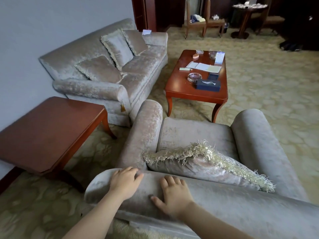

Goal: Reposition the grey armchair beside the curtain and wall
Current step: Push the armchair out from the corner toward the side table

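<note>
Head view showed our left hand (125,180) and right hand (174,195) spread flat on the grey armchair (195,133) backrest; it looked heavy, its velvet slippery, the rolled top our best grip.

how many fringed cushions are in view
4. Three lie on the sofa: one near its front arm, one propped in the middle, one behind that. The fourth rests on the armchair seat against its back. None look hidden.
</note>
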The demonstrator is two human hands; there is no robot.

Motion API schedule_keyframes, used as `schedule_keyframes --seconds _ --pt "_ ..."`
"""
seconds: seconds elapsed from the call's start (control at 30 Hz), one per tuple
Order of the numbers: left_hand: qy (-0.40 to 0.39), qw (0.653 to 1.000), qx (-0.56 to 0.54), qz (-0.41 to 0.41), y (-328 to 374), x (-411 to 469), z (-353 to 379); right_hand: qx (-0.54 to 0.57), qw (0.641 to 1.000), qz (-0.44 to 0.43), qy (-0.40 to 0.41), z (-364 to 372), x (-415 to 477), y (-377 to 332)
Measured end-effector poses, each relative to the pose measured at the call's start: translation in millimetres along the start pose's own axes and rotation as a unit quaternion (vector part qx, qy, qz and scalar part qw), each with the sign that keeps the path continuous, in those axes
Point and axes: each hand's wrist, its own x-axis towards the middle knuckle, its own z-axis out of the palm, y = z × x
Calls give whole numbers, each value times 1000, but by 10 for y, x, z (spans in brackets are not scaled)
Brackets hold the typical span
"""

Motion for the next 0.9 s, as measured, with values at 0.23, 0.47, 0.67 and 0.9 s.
schedule_keyframes --seconds 0.23,0.47,0.67,0.9 --pt "30 968 -98 -230 -778 -24 -71 -63 993 -89 -41 179 721 -1387" --pt "158 877 -392 -228 -1036 -286 195 -110 988 -99 -35 335 984 -1605" --pt "277 689 -573 -345 -860 -429 382 -145 972 -163 -92 281 1185 -1604" --pt "358 517 -631 -454 -652 -383 421 -12 886 -337 -319 -87 1912 -1560"
